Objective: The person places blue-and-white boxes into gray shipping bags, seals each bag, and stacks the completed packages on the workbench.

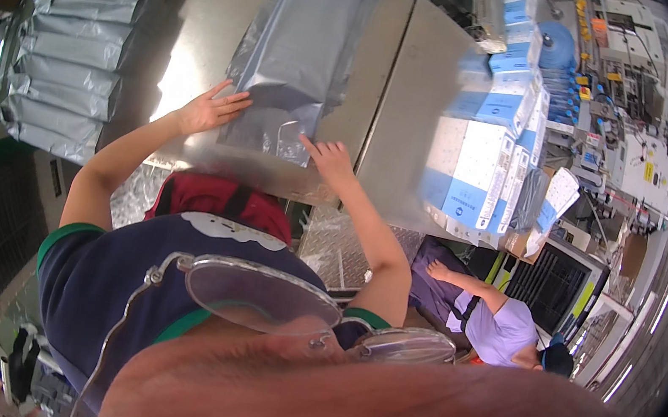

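A long grey plastic bag (307,34) lies flat on the metal table in front of me, a bulky shape filling its far part. Its near end (264,126) is flatter and slightly see-through, with a shiny crinkled patch. My left hand (209,112) rests by the left edge of that near end, fingers spread and fingertips at the plastic. At the near right corner is my right hand (329,159), its index finger stretched toward the bag's edge. Neither hand appears to grip anything.
A row of filled grey bags (74,53) stands on the left. White and blue packages (471,172) are stacked on the table's right part, beyond a seam (385,88). Machinery (613,103) fills the far right. A co-worker in a light purple top (500,330) sits at the right.
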Demonstrator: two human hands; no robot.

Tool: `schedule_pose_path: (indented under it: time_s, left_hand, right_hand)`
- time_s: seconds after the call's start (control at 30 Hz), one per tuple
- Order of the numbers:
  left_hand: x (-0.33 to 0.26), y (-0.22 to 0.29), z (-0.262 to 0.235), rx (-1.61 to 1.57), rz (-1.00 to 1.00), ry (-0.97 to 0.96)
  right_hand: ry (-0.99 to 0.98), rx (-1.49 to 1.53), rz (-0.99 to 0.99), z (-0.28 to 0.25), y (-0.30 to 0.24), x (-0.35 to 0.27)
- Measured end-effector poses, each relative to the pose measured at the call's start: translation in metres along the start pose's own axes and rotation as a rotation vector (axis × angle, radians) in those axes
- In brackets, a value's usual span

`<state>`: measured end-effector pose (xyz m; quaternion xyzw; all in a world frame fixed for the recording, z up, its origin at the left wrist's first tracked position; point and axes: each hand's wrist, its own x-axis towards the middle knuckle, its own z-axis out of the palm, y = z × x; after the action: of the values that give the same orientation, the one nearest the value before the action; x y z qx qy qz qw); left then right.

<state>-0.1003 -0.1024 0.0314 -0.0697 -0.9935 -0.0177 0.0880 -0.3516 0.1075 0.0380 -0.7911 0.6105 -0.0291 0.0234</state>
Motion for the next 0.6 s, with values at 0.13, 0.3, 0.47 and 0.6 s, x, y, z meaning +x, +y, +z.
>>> schedule_pose_path:
  time_s: [0.13, 0.3, 0.47, 0.6]
  left_hand:
    - [0.006, -0.014, 0.007, -0.344, -0.263, 0.384]
    - [0.034, -0.039, 0.055, -1.264, -1.443, 0.654]
    - [0.020, -0.066, 0.156, -0.711, -1.192, 0.582]
    - [0.063, -0.061, 0.043, -2.064, -1.236, 0.595]
  right_hand:
    - [0.310, 0.253, 0.052, 0.003, 0.025, 0.025]
    - [0.794, 0.908, 0.834, 0.031, 0.020, 0.067]
    - [0.306, 0.458, 0.838, 0.048, 0.027, 0.120]
    - [0.227, 0.637, 0.751, 0.035, 0.018, 0.102]
